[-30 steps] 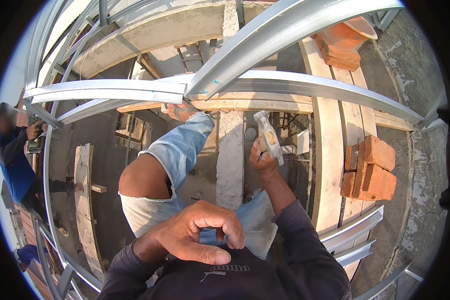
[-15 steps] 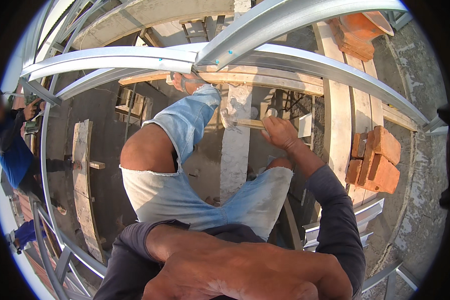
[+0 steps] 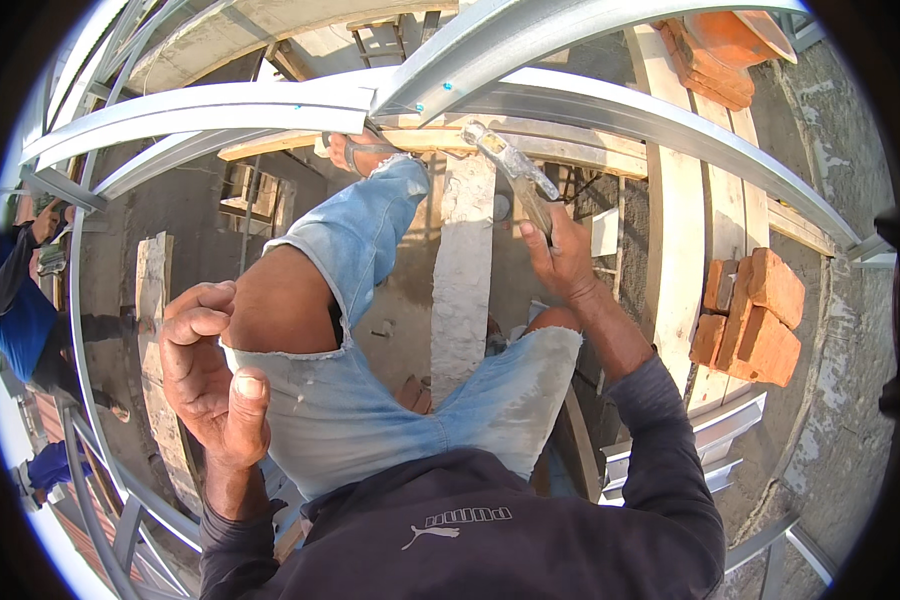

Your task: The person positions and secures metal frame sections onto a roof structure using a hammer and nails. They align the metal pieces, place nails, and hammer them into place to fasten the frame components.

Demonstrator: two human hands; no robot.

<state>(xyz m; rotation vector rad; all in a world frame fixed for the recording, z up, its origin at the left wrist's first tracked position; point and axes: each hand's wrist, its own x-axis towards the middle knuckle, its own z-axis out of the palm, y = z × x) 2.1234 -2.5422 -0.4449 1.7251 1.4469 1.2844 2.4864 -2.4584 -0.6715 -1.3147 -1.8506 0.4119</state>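
My right hand (image 3: 562, 258) is wrapped round the wooden handle of a hammer (image 3: 513, 163). Its worn, whitish metal head is raised in front of a light timber (image 3: 540, 148) that runs crosswise. My left hand (image 3: 208, 372) hovers by my bent left knee, thumb apart and fingers half curled, with nothing visible in it. Between my legs runs a narrow concrete beam (image 3: 462, 270), whitish and rough. My left foot (image 3: 363, 152), in a sandal, rests near the crosswise timber, just below the silver metal channels.
Silver metal channels (image 3: 210, 108) cross ahead of me. Planks (image 3: 678, 200) on the right carry stacked orange bricks (image 3: 755, 318); more bricks (image 3: 705, 72) and an orange tub (image 3: 745, 38) lie farther off. At far left stands another person (image 3: 30, 310) in blue and dark clothes.
My left hand has dropped from close in front of the camera to beside my left knee. The hammer has swung upward in my right hand, its head moving farther away and slightly right.
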